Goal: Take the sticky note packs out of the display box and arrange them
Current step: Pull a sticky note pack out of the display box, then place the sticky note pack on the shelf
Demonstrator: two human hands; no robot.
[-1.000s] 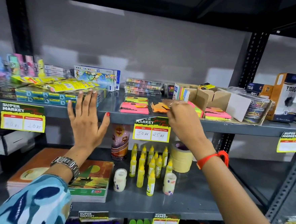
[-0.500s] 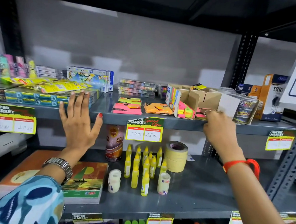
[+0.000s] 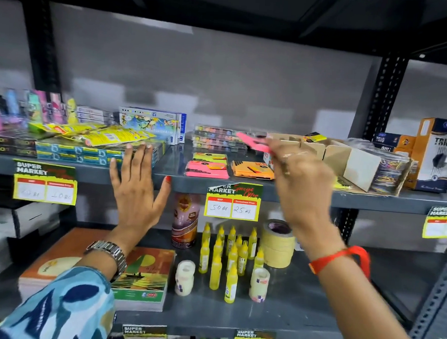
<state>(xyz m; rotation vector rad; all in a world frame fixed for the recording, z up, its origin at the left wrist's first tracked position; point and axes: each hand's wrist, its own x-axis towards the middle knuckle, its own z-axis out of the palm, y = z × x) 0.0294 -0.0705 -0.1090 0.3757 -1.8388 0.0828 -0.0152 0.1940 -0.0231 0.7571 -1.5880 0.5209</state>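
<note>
We face a grey metal shelf [image 3: 175, 163] in a shop, crowded with stationery, with price tags along its front edge. At centre left our left hand [image 3: 136, 189] is spread flat, fingers up, its fingertips against the teal boxes [image 3: 86, 151] on the shelf. Just right of it, at mid-frame, lie the packs already set out: a yellow pack [image 3: 209, 157] behind a pink pack [image 3: 208, 169], and an orange pack [image 3: 252, 169] beside them. Above these our right hand [image 3: 296, 174] pinches a pink sticky note pack [image 3: 253, 143] between thumb and fingers; it is blurred, its long axis running roughly left to right, tilted. The laid-out row sits below and slightly left of that pack, so we judge a short drop leftward sets it down, and the right hand is the nearer one. Right of centre the cardboard display box [image 3: 350, 162] lies open; its compartments look mostly empty, though our hand hides its left end
</note>
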